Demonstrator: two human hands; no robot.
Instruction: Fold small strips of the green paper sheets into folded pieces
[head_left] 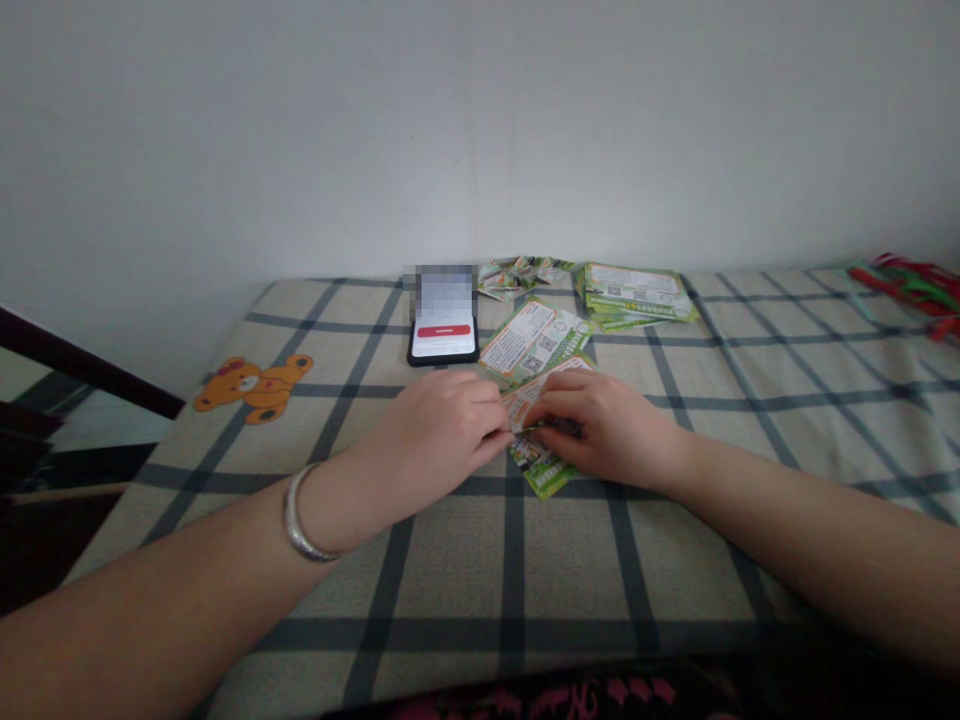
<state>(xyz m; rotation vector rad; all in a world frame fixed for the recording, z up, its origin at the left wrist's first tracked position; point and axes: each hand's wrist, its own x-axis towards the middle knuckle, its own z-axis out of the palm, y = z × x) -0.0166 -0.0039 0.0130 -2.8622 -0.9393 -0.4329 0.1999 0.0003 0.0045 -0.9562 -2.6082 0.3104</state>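
Note:
A green and white printed leaflet (547, 478) lies on the table under both hands and looks partly folded, with its middle hidden by fingers. My left hand (454, 415), a silver bangle on its wrist, pinches the leaflet's left side with fingers closed. From the other side, my right hand (600, 425) has its thumb and fingers closed on the same leaflet, close to the left fingertips. Just beyond the hands, a similar leaflet (532, 340) lies flat. A pile of these leaflets (637, 290) sits at the back right, and several small folded paper pieces (517, 274) lie near the wall.
A phone (444, 345) with a lit, partly blurred screen lies left of the leaflets. The checked tablecloth (450, 570) bears a flat orange bear figure (255, 385) at left. Red and green items (915, 290) lie at the far right. A white wall (375, 130) rises behind.

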